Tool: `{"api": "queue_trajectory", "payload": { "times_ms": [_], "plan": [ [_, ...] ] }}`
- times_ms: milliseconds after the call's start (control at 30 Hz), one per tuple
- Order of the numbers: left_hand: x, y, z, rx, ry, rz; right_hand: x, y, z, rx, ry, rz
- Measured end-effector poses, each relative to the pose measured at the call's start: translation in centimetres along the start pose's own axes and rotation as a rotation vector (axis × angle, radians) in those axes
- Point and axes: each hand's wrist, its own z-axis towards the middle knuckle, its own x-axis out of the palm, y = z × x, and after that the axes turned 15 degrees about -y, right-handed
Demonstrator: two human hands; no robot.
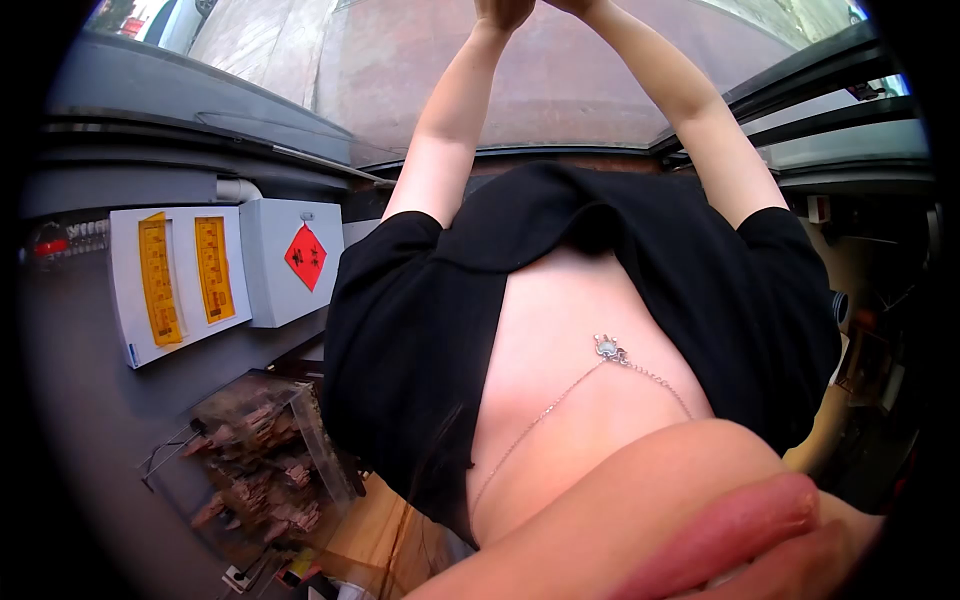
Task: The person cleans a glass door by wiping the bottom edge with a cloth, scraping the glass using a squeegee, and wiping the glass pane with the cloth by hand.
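Observation:
At the top edge of the head view, my left hand and my right hand are close together and mostly cut off by the frame. Only the wrists and the nearest part of each hand show. The fingers are out of sight, so whether they hold anything is hidden. Both bare forearms reach up the picture from the short sleeves of a black top. A thin chain necklace with a small silvery pendant lies on my chest.
Glass panes in dark frames stand beyond the arms, with pale paving behind. On the left wall hang pale boxes, one bearing yellow strips and another a red diamond sign. A clear case holds brown, rugged pieces above a wooden surface.

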Motion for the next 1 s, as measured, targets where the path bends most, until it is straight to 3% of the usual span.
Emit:
{"api": "queue_trajectory", "payload": {
  "times_ms": [67, 167, 300, 333, 500, 700, 733, 867, 967, 1000],
  "plan": [
    [0.2, 0.1, -2.0, 0.016, 0.025, -0.045, 0.1, 0.4, -2.1, -0.019, 0.037, -0.003],
    [-0.8, -0.5, -4.0, 0.137, 0.086, 0.158, -0.2, 1.1, -4.2, -0.04, 0.064, 0.04],
    [-0.2, -0.1, -6.2, 0.131, 0.118, 0.094, -0.9, 1.1, -6.6, -0.052, 0.261, -0.002],
    [0.5, 0.3, -6.8, 0.105, 0.131, 0.058, -1.5, 1.5, -6.1, 0.027, 0.281, 0.066],
    [0.5, 0.2, -6.8, 0.06, 0.151, 0.035, -1.5, 0.9, -4.9, -0.041, 0.217, 0.049],
    [-1.3, 0.6, 0.7, -0.221, 0.011, -0.042, -1.8, 1.5, 3.6, -0.054, 0.05, -0.041],
    [-2.7, 0.3, 2.4, -0.234, -0.003, -0.038, 0.1, 1.3, 5.0, -0.01, -0.032, 0.102],
    [-5.3, 0.9, 4.8, -0.217, -0.045, -0.001, 1.1, 1.8, 7.1, 0.058, -0.134, 0.168],
    [-2.4, 3.5, 2.0, -0.184, 0.015, 0.094, -0.2, 2.9, 5.9, 0.018, 0.029, -0.11],
    [-1.7, 3.8, 0.6, -0.121, 0.041, 0.266, -0.1, 3.1, 4.8, 0.035, 0.066, -0.042]
  ]
}}
